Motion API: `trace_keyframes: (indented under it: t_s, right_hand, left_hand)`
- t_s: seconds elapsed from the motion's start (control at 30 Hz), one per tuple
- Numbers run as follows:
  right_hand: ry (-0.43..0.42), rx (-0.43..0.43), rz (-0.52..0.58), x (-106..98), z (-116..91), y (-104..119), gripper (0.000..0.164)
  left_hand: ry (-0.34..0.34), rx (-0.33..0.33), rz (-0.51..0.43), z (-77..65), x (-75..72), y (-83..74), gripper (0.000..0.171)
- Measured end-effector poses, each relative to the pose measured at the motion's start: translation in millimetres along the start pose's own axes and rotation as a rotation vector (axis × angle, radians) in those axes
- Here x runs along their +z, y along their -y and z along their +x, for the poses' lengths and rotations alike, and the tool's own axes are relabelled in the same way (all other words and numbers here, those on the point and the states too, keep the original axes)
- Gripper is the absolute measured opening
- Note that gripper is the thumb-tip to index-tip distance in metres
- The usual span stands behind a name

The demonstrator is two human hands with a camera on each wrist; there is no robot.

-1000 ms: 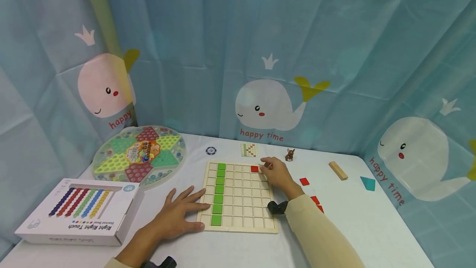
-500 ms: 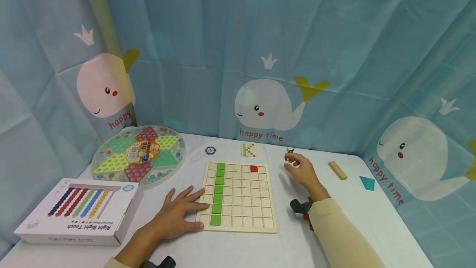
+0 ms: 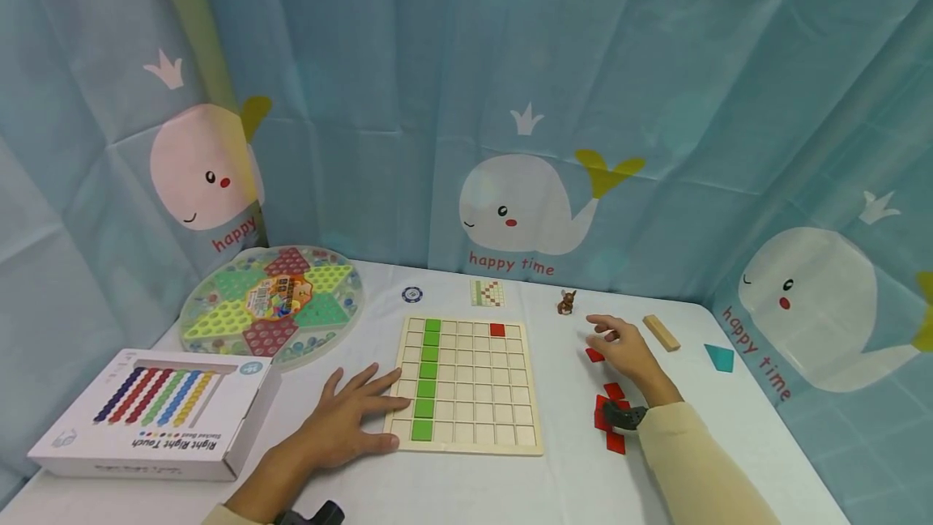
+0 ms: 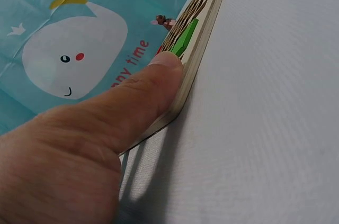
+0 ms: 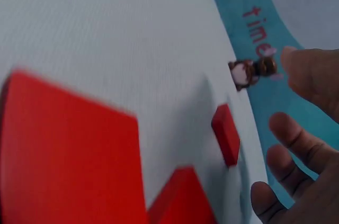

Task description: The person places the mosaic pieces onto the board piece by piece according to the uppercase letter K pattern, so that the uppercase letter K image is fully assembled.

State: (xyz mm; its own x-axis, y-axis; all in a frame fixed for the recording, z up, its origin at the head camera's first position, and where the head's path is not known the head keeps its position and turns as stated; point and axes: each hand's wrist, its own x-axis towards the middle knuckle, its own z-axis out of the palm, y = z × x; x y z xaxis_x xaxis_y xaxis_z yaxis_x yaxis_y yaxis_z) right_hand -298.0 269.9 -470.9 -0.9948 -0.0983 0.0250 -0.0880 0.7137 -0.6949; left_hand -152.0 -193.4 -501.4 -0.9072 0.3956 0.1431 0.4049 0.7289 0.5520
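Observation:
A wooden grid board point(image 3: 484, 410) lies flat, with a column of green square tiles point(image 3: 427, 389) at its left and one red tile point(image 3: 497, 330) in its top row. Spread across the board's left edge is my left hand point(image 3: 350, 420); in the left wrist view its thumb point(image 4: 132, 99) touches the board's corner. My right hand point(image 3: 625, 349) hovers right of the board, fingers loosely bent and holding nothing. Just below its fingertips lies a loose red tile point(image 3: 594, 355), seen apart from the fingers in the right wrist view. Several more red tiles point(image 3: 615, 442) cluster under the wrist.
Behind the board are a blue-white chip point(image 3: 412, 294), a pattern card point(image 3: 487, 293) and a brown animal figurine point(image 3: 566, 302). A wooden block point(image 3: 661, 333) and teal piece point(image 3: 720, 358) lie right. A boxed bead toy point(image 3: 156, 416) and round marble board point(image 3: 273, 306) stand left.
My right hand has moved away from the red tile in the board's top row, rightward past the figurine to the loose red tile. My left hand has stayed in place.

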Motion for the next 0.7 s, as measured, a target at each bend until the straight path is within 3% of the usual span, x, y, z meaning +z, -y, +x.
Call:
trace_keyframes:
  t_s: [0.2, 0.43, 0.7]
  right_hand:
    - [0.093, 0.050, -0.037, -8, -6, -11, 0.045]
    - [0.183, 0.028, -0.155, -12, -7, -21, 0.039]
    - [0.142, 0.013, -0.199, -8, -6, -24, 0.029]
  left_hand:
    - [0.000, 0.005, 0.007, 0.1, 0.0, 0.7, 0.056]
    - [0.001, -0.005, 0.013, 0.4, 0.3, 0.4, 0.057]
    - [-0.002, 0.001, 0.009, -0.2, -0.6, -0.2, 0.056]
